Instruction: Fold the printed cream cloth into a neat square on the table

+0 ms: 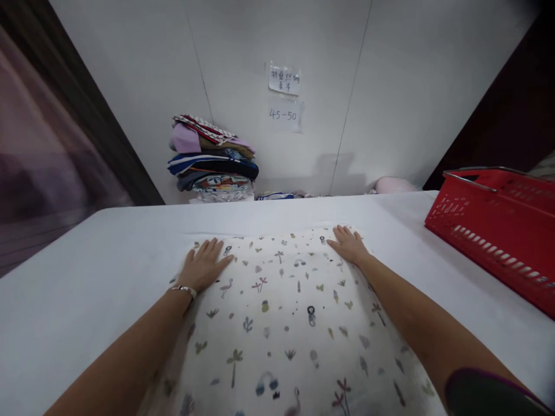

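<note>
A white cloth printed with small plants, flamingos and other motifs [286, 312] lies spread flat on a white table [87, 277], reaching from the near edge towards the middle. My left hand [203, 264] rests flat on its far left corner, fingers stretched out, with a thin bracelet at the wrist. On the cloth's far right corner lies my right hand [349, 244], also flat with fingers extended. Neither hand grips anything.
A red plastic basket with a metal handle [498, 225] stands on the table at the right. A pile of folded clothes [212, 159] sits against the white wall behind the table, with two paper notes [284, 95] taped above. A pink item [394, 185] lies at the back right.
</note>
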The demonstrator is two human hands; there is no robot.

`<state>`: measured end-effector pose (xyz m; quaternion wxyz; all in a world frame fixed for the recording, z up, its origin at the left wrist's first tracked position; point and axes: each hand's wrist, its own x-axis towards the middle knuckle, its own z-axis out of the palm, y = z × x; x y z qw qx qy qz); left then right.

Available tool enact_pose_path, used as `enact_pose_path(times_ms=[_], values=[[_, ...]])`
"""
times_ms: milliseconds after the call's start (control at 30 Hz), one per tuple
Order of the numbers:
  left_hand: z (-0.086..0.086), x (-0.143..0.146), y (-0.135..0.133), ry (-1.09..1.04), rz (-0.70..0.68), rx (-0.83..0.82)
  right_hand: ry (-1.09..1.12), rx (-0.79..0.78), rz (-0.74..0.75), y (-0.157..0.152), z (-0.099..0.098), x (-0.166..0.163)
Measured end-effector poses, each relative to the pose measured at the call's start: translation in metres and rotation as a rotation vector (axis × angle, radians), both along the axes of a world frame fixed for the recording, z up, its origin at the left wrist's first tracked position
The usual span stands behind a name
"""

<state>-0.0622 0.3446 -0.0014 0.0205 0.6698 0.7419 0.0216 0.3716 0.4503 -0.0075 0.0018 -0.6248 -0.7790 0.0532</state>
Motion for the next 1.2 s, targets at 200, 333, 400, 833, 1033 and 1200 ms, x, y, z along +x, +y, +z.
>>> enact_pose_path(times_ms=[200, 333, 400, 833, 1033, 1200], values=[[0.016, -0.006, -0.002, -0.051, 0.007, -0.063, 0.044, -0.004, -0.019, -0.012, 0.011, 0.012], [0.009, -0.017, -0.043, 0.045, -0.109, 0.056, 0.011, 0.078, -0.087, -0.047, 0.001, 0.043], [0.002, -0.020, -0.062, 0.041, -0.067, 0.047, 0.016, 0.055, -0.080, -0.059, -0.007, 0.054], [0.020, 0.003, -0.135, 0.044, -0.081, -0.012, -0.046, 0.114, -0.021, -0.136, -0.004, 0.078], [0.015, 0.015, -0.192, -0.037, -0.050, -0.063, 0.017, -0.021, -0.023, -0.164, 0.005, 0.082], [0.018, 0.024, -0.218, -0.036, -0.039, -0.011, 0.033, 0.001, -0.036, -0.197, 0.016, 0.089]])
